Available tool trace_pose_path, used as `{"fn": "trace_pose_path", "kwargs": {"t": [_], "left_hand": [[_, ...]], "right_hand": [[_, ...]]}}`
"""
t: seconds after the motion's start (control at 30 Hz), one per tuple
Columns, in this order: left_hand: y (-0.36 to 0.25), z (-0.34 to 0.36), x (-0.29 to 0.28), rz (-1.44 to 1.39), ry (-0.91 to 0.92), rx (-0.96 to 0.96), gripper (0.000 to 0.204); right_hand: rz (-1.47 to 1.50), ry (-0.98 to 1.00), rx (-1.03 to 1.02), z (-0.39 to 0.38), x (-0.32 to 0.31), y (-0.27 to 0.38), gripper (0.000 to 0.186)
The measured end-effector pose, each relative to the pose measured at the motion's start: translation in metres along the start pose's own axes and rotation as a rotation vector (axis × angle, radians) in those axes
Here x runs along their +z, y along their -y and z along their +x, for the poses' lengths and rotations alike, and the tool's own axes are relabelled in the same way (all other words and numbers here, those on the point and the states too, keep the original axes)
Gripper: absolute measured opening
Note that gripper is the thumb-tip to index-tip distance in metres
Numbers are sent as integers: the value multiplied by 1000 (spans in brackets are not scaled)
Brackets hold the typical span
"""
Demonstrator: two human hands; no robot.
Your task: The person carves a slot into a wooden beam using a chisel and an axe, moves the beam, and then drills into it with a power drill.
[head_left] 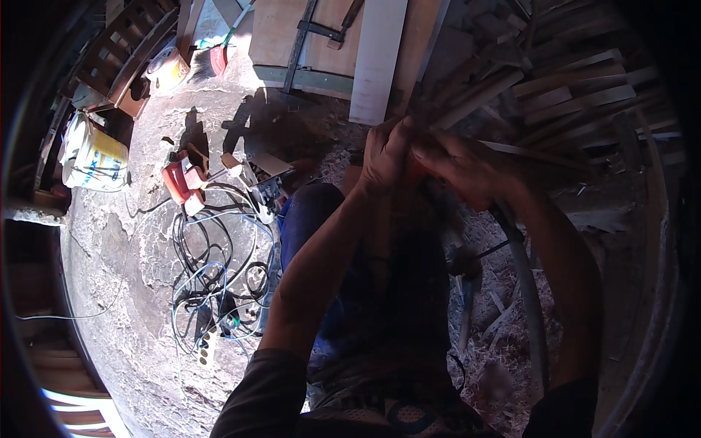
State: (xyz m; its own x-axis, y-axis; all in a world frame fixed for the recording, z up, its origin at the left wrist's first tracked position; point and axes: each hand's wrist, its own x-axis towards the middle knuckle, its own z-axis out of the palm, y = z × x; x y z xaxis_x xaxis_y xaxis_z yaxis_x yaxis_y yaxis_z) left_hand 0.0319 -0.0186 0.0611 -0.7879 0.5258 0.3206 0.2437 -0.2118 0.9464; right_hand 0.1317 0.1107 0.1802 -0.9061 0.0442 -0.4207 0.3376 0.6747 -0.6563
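Observation:
In front of my chest both hands are raised close together. My left hand (385,157) is closed with the thumb on top, and what its fingers hold is hidden in shadow. My right hand (471,166) wraps round a red-orange object (473,197), mostly covered by the palm, so its kind does not show. Just below the right hand a thick grey curved length (527,292) runs down beside my forearm; whether it joins the object cannot be told. Ahead of my fingertips stands a pale board (377,66).
Tangled cables (219,270) and a power strip (207,347) lie on the floor at left, near a red tool (175,181). A white bucket (95,157) and a broom (217,60) stand farther off. A clamp (321,31) rests on panels; stacked timber (569,87) fills the far right.

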Motion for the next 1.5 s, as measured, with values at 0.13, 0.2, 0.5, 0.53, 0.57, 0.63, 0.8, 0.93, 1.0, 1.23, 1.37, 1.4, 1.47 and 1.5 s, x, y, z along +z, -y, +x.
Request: {"fn": "trace_pose_path", "kwargs": {"t": [0.13,0.2,0.5,0.53,0.57,0.63,0.8,0.93,1.0,1.23,1.37,1.4,1.47,1.5], "left_hand": [[2,4,2,-63,44,38,50],[4,4,3,-65,53,51,50],[5,-2,2,79,25,149,51],[5,-2,4,87,25,184,51],[5,-2,4,44,33,131,51],[5,-2,2,-39,45,25,55],[16,-3,-2,58,29,152,56],[14,-4,4,120,21,311,36],[13,-6,5,88,23,278,49],[-1,-11,-1,-12,54,66,55],[12,-10,-2,131,27,396,37],[15,-9,-2,213,0,545,33],[22,-7,2,284,-6,694,29],[25,-7,3,277,12,692,29]], "right_hand": [[-13,-2,-20,7,1,-10,69],[-31,-10,-31,5,1,-10,68],[-92,-83,-50,-7,9,0,70],[-98,-79,-59,-7,8,-1,70],[-102,-64,-65,-4,7,-6,71],[-105,-22,-80,3,8,-16,71],[-101,-16,61,-5,6,9,48],[-120,-61,-146,-4,10,-10,62],[-126,-78,-232,-4,11,-20,68],[-225,-11,-163,-9,11,-2,66],[-230,7,-180,-9,13,-1,73],[-216,3,-184,-7,14,-3,72],[-207,-16,-149,-5,14,-14,70],[-206,-22,-134,-5,13,-17,68]]}}
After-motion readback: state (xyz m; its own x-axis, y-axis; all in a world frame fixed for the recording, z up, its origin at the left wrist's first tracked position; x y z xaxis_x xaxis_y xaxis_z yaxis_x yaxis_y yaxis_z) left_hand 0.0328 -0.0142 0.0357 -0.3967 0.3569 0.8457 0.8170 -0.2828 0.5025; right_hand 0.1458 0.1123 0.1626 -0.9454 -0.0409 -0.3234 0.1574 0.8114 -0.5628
